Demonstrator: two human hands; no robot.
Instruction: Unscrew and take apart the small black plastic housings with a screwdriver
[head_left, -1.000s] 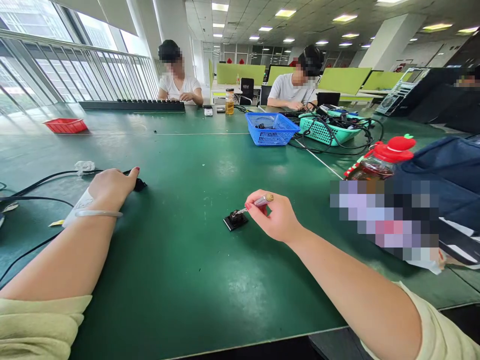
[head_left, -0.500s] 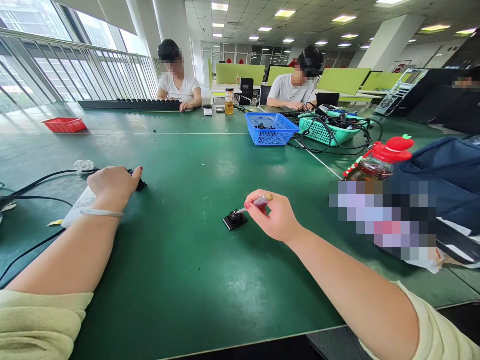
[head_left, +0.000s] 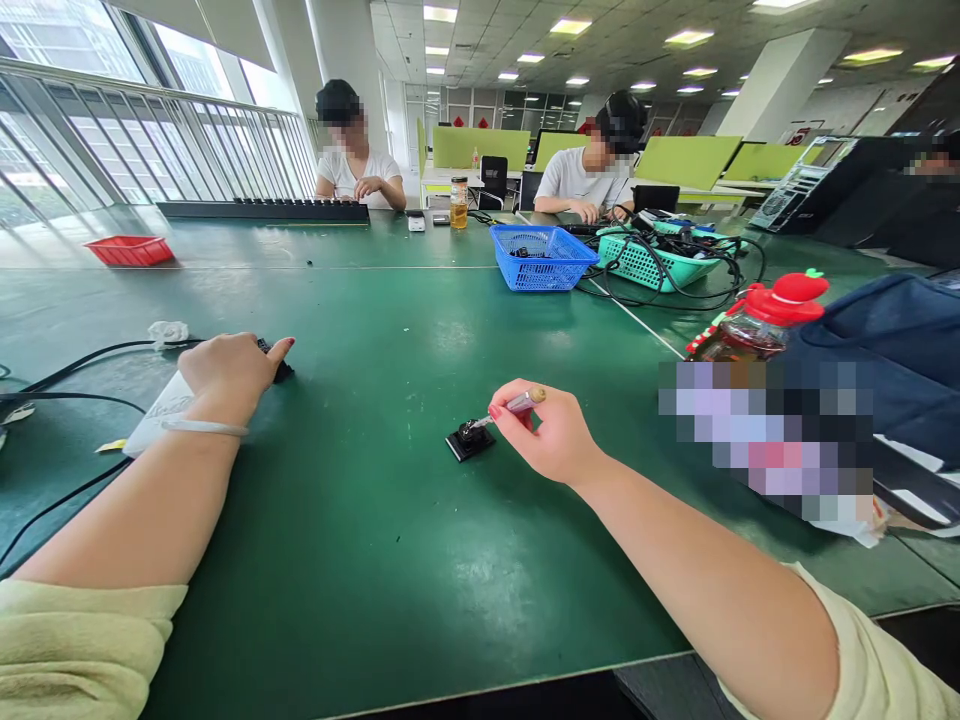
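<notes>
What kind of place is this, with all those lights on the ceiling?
Probably an office: I see lime-green desk dividers, a black chair and a big green worktable.

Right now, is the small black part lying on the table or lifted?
On the table: the small black part shows no gap beneath its flat base.

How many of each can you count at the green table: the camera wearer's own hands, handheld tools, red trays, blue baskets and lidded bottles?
Wearer's hands: 2 (left hand, right hand)
Handheld tools: 1 (slim tool)
Red trays: 1 (red tray)
Blue baskets: 1 (blue basket)
Lidded bottles: 2 (amber bottle, red-topped bottle)
Total: 7
</notes>
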